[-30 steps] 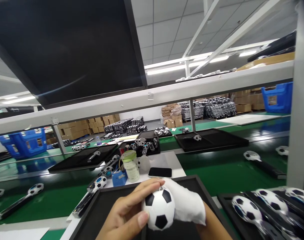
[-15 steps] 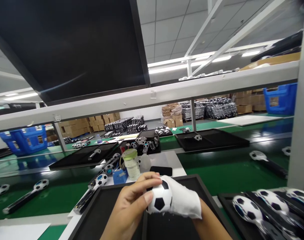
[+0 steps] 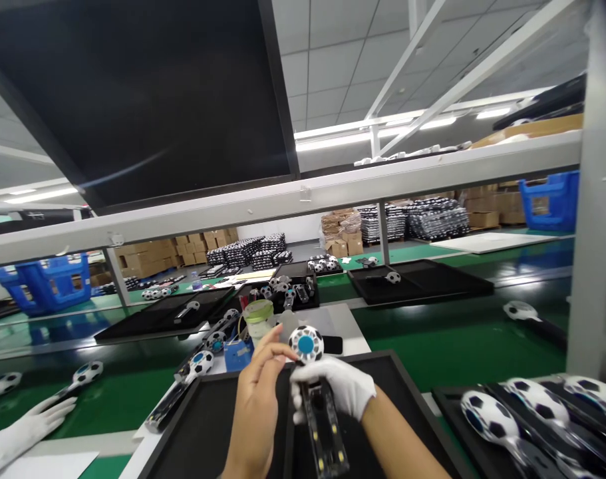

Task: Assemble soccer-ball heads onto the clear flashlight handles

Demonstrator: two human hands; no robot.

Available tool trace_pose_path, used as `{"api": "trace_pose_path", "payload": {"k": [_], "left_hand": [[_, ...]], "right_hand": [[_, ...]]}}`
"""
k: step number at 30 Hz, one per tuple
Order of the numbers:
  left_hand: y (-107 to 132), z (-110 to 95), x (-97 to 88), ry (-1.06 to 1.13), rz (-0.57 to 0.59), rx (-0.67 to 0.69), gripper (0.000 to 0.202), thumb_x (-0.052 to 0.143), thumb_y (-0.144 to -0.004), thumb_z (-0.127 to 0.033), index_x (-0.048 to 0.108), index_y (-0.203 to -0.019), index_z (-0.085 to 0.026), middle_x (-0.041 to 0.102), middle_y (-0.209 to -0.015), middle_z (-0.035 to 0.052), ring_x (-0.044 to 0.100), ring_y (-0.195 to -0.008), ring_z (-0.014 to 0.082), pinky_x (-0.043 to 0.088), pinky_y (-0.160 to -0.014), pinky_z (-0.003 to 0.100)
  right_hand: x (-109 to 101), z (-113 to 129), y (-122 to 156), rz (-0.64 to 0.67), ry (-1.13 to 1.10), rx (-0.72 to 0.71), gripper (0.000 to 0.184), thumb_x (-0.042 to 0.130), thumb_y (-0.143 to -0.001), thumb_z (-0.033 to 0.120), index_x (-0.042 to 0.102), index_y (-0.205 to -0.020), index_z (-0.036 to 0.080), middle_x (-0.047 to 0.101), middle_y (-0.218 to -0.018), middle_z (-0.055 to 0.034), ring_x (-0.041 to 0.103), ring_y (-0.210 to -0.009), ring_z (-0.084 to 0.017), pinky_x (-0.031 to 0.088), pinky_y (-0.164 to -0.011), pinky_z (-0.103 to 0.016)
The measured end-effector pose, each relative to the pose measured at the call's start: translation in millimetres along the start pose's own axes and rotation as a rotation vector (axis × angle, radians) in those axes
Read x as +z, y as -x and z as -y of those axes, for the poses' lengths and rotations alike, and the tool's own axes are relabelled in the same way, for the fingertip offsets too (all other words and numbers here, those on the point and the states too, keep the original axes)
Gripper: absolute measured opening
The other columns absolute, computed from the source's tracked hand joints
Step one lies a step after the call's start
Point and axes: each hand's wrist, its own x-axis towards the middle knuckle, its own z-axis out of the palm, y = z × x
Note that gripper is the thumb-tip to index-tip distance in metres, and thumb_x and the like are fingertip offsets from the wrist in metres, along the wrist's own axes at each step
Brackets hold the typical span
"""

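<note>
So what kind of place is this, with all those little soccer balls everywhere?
It looks like a factory workshop, probably where soccer-ball-patterned products get put together. You can see a long green conveyor belt, black trays, and big stacks of those products near piles of cardboard boxes.

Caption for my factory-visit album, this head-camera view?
Bare left hand touches a soccer-patterned ball on a clear handle, gripped by a white-gloved right hand above a black tray.
</note>
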Motion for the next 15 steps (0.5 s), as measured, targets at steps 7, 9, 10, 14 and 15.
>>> {"api": "trace_pose_path", "payload": {"k": [7, 9, 10, 14, 15], "left_hand": [[-3.6, -7.3, -11.4, -0.003, -0.06, 0.032, 0.035, 0.052, -0.083, -0.041, 0.048, -0.056, -0.02, 0.061, -0.116, 0.008, 0.043, -0.123, 0.0308, 0.029, -0.107, 0.043], [-5.3, -6.6, -13.2, -0.028, -0.082, 0.02, 0.035, 0.06, -0.079, -0.043, 0.05, -0.055, -0.019, 0.062, -0.114, 0.0084, 0.047, -0.119, 0.0316, 0.035, -0.103, 0.04], [-6.4, -5.7, -13.7, -0.049, -0.09, 0.011, 0.036, 0.062, -0.078, -0.044, 0.052, -0.055, -0.018, 0.062, -0.114, 0.0083, 0.048, -0.118, 0.0316, 0.035, -0.102, 0.038], [-8.9, -4.7, -12.3, -0.018, -0.086, -0.074, 0.031, 0.066, -0.077, -0.046, 0.061, -0.066, -0.017, 0.061, -0.115, 0.0073, 0.052, -0.111, 0.0287, 0.035, -0.101, 0.038], [-8.5, -6.2, -11.3, 0.048, -0.07, -0.106, 0.028, 0.068, -0.076, -0.044, 0.064, -0.073, -0.017, 0.062, -0.11, 0.0073, 0.055, -0.105, 0.027, 0.038, -0.099, 0.038]], "right_hand": [[-64.1, -3.1, -10.0, -0.675, -0.635, -0.251, 0.016, 0.058, -0.08, 0.029, 0.044, -0.078, 0.021, 0.053, -0.059, 0.0032, 0.055, -0.052, -0.013, 0.05, -0.055, -0.028], [-77.8, 1.9, -2.3, -0.759, -0.645, -0.305, 0.018, 0.061, -0.078, 0.024, 0.045, -0.086, 0.023, 0.054, -0.065, 0.0058, 0.056, -0.056, -0.008, 0.05, -0.059, -0.022], [-84.2, 4.2, 1.4, -0.781, -0.612, -0.326, 0.02, 0.062, -0.077, 0.024, 0.045, -0.088, 0.024, 0.055, -0.068, 0.0061, 0.057, -0.059, -0.007, 0.049, -0.06, -0.021], [-112.4, 7.9, 13.4, -0.942, -0.33, -0.347, 0.026, 0.065, -0.069, 0.024, 0.046, -0.086, 0.022, 0.049, -0.061, 0.0049, 0.053, -0.056, -0.01, 0.042, -0.052, -0.019], [-120.4, 7.0, 16.6, -0.999, -0.233, -0.361, 0.028, 0.066, -0.067, 0.023, 0.048, -0.087, 0.022, 0.047, -0.059, 0.0051, 0.051, -0.056, -0.01, 0.04, -0.051, -0.019]]}}
